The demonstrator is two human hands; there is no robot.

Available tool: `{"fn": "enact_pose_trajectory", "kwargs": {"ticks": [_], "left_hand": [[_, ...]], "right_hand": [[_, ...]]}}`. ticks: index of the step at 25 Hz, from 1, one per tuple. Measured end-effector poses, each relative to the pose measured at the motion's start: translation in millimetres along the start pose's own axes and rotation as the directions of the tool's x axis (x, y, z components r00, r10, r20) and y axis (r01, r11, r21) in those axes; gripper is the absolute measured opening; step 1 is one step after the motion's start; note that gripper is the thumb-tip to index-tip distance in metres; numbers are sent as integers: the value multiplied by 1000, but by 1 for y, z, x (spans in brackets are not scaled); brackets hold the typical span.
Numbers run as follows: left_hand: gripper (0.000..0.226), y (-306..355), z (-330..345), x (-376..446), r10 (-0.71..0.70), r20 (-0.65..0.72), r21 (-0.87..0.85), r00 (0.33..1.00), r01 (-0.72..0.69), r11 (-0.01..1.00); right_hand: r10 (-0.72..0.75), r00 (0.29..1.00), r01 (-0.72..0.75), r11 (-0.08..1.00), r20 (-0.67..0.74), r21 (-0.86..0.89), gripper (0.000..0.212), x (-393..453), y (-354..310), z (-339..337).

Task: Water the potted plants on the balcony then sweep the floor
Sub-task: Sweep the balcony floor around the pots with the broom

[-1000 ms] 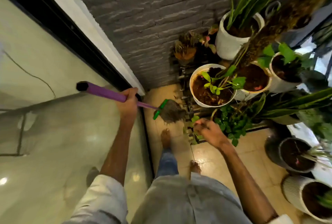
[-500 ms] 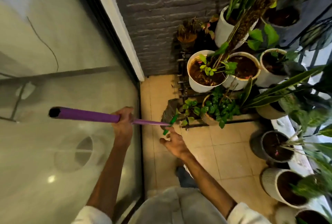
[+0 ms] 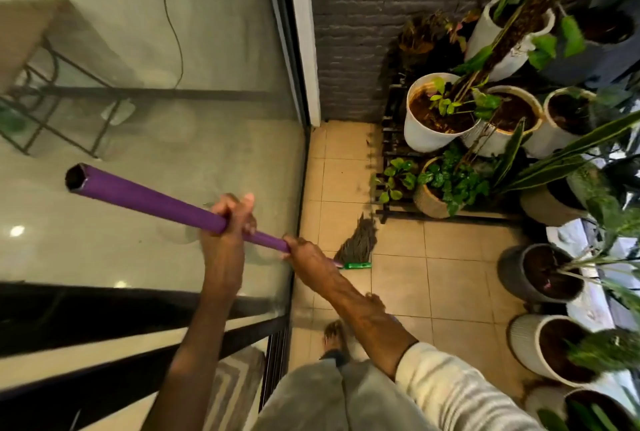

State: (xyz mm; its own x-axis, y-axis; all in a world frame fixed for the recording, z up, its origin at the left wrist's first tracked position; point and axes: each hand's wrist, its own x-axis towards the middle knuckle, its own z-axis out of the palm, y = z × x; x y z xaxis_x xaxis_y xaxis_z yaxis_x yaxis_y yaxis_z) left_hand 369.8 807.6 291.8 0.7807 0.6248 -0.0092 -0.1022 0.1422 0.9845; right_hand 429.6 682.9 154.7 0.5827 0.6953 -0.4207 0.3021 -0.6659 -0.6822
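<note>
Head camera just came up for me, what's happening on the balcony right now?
A person is sweeping. Both hands grip the purple broom handle: the left hand higher up, the right hand low near the green collar. The bristles rest on the tiled floor, just in front of the black plant rack holding potted plants.

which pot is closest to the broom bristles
The woven, basket-like pot of small round green leaves at the front corner of the black plant stand. The broom bristles lie just below-left of it; the white and grey pots sit farther off.
</note>
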Motion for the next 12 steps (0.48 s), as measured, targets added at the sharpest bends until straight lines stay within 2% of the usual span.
{"fn": "enact_pose_trajectory", "kwargs": {"ticks": [1,2,3,4,6,8,10,12], "left_hand": [[31,8,1,-10,32,-185,-64,982,-44,997],[33,15,4,-17,55,-294,-119,954,-94,988],[35,23,7,-22,80,-317,-164,945,-138,977],[37,31,13,-26,108,-267,-193,958,-163,968],[39,44,28,-29,180,-25,-231,983,-181,956],[40,54,45,-25,239,198,-300,950,-174,938],[38,56,67,-20,281,295,-402,913,-148,903],[37,50,96,-13,293,355,-468,887,-102,878]], "right_hand": [[-30,1000,30,997,6,-76,26,-8,-9,7],[-58,998,58,988,1,-141,26,-14,-13,14],[-68,998,64,981,-16,-183,27,-19,-14,19],[-68,996,56,979,-55,-198,27,-21,-12,19],[-49,986,23,986,-156,-163,26,-21,-7,6],[-37,968,22,998,-250,-60,21,-18,2,-14],[29,960,-11,998,-280,66,21,-20,18,-40],[88,948,-73,996,-304,59,27,-19,55,-60]]}}
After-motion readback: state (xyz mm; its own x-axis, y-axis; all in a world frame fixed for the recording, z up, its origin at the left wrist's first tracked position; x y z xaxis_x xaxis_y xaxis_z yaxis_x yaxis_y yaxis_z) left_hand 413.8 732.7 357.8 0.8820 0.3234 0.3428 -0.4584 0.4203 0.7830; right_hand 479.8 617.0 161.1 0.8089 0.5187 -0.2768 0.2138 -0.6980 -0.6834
